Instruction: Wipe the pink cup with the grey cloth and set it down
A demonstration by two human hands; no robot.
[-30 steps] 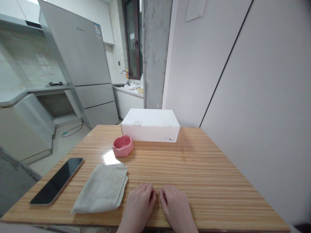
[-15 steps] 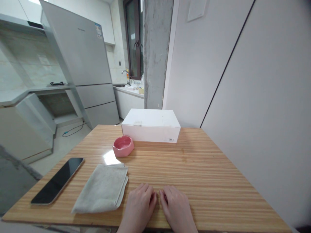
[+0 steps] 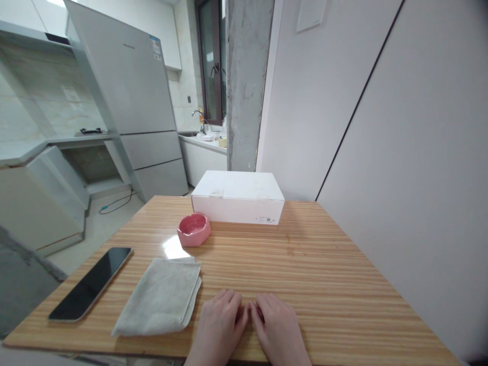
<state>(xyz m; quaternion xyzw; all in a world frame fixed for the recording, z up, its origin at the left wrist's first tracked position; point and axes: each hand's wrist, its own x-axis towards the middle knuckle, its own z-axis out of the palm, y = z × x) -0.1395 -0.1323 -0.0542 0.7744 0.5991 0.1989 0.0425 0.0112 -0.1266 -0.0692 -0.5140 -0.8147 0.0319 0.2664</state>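
Observation:
My left hand [image 3: 218, 325] and my right hand [image 3: 277, 328] rest palm down near the front edge of the striped wooden table [image 3: 324, 269], holding nothing, their fingertips almost meeting. A folded grey towel [image 3: 158, 297] lies just left of my left hand, apart from it. Farther left is a black smartphone [image 3: 90, 284], lying face up. Ahead stands a pink hexagonal ceramic ashtray [image 3: 193, 230], with a closed white cardboard box [image 3: 238, 198] behind it at the table's far edge.
A plain white wall [image 3: 400, 152] runs along the table's right side. Beyond the far edge stand a concrete column [image 3: 247, 86] and a silver fridge [image 3: 122, 86]. Past them is a kitchen counter with a tap [image 3: 198, 119].
The whole view has drifted slightly, with the objects shifting a little right in the frame. My hands have barely moved, and nothing on the table has been moved.

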